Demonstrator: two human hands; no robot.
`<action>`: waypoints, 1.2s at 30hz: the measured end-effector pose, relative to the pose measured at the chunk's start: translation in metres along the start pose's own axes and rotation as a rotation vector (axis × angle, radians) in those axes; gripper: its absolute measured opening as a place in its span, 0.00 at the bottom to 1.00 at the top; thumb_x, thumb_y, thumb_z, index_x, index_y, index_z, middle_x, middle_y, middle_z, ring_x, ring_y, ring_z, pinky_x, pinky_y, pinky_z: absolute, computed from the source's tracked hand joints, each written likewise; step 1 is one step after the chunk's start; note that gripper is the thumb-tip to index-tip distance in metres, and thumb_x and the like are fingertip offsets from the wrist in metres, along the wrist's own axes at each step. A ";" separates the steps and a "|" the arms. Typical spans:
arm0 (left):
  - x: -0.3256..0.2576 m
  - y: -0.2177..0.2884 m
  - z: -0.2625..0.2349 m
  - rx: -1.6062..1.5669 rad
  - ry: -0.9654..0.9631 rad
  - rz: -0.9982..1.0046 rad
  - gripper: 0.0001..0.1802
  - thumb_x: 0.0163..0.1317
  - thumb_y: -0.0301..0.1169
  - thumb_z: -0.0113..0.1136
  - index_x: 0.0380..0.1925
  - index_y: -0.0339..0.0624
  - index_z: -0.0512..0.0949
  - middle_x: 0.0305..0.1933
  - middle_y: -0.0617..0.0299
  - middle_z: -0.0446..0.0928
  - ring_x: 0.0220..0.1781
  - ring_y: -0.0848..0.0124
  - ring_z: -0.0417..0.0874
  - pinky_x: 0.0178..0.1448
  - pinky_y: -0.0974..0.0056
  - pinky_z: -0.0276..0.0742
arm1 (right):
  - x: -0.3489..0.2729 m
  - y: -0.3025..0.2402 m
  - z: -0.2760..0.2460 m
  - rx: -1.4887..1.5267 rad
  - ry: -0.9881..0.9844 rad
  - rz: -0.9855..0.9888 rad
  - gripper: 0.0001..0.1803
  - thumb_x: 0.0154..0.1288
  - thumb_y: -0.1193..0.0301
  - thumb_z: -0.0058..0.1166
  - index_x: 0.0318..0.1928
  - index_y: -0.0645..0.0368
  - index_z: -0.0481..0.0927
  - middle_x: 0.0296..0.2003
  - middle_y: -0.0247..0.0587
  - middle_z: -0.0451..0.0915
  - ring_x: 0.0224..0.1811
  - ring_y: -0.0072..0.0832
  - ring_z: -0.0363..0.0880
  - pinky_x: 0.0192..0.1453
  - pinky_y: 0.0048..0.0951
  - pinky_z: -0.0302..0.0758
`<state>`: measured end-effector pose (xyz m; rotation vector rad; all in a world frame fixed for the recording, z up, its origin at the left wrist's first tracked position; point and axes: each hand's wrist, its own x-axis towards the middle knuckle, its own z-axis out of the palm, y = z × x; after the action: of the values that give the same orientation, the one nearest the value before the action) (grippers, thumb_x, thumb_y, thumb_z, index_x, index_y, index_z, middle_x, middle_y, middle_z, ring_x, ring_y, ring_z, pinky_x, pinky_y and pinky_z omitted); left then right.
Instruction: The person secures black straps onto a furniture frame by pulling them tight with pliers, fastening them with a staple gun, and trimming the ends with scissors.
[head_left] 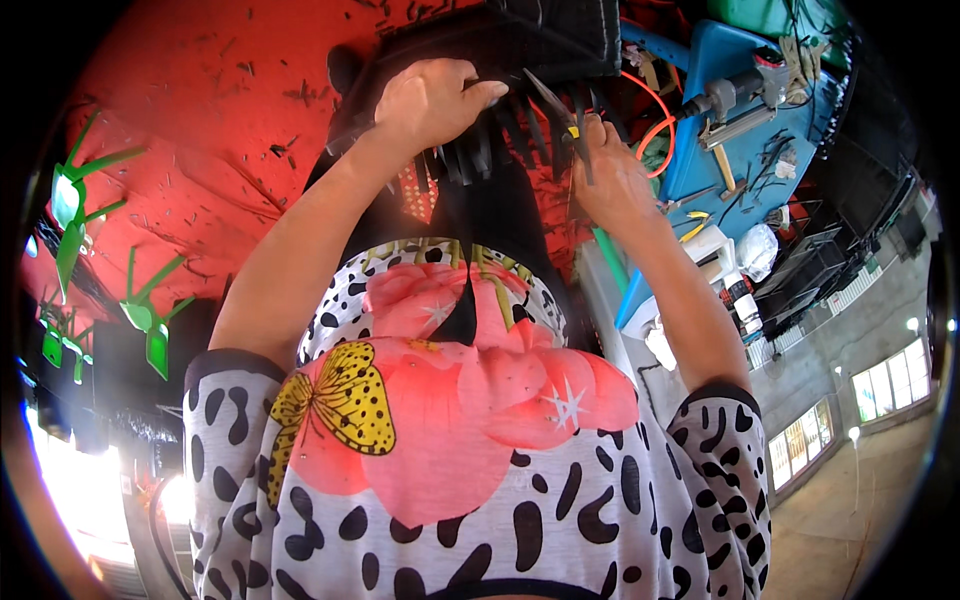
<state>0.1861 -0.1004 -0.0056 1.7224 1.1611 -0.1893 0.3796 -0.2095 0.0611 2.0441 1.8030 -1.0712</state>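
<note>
Scissors (549,98) with long grey blades and a bit of yellow near the handle are in my right hand (612,172), whose fingers are closed round the handles. The blades point up and to the left, among dark strips at the edge of a black piece (480,45). That piece lies across the top of the view, with several loose black strips (467,162) hanging from it. My left hand (432,103) is closed on its near edge, the thumb pointing right toward the scissors. What lies under the left fingers is hidden.
Black scraps (300,92) are scattered over the red floor covering (190,120). At the right, a blue table (700,160) carries a nail gun (740,95), a hammer (722,165) and yellow-handled pliers (694,226). An orange hose (664,100) curves beside it. Bright green chairlike shapes (145,315) stand left.
</note>
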 end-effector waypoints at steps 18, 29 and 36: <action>0.006 -0.005 0.003 -0.107 0.096 0.193 0.16 0.55 0.41 0.58 0.28 0.37 0.79 0.28 0.54 0.77 0.32 0.58 0.78 0.36 0.61 0.72 | 0.004 0.014 0.011 0.347 -0.111 0.002 0.21 0.55 0.70 0.49 0.50 0.62 0.69 0.40 0.53 0.75 0.38 0.45 0.76 0.40 0.38 0.72; 0.005 -0.006 0.004 -0.169 0.094 0.232 0.14 0.54 0.37 0.60 0.28 0.35 0.78 0.26 0.55 0.76 0.28 0.61 0.78 0.33 0.64 0.72 | -0.008 -0.004 -0.011 1.143 -0.390 0.346 0.12 0.52 0.78 0.51 0.39 0.65 0.71 0.27 0.33 0.73 0.28 0.17 0.68 0.33 0.22 0.68; 0.005 -0.003 0.004 -0.121 0.144 0.291 0.14 0.54 0.38 0.60 0.28 0.35 0.78 0.27 0.54 0.77 0.29 0.60 0.78 0.34 0.63 0.73 | -0.011 0.012 -0.005 0.912 -0.212 0.274 0.15 0.49 0.80 0.49 0.41 0.65 0.75 0.21 0.33 0.73 0.21 0.18 0.69 0.25 0.23 0.66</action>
<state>0.1879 -0.1004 -0.0120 1.7954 0.9870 0.1820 0.3924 -0.2181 0.0678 2.3612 0.9384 -2.1701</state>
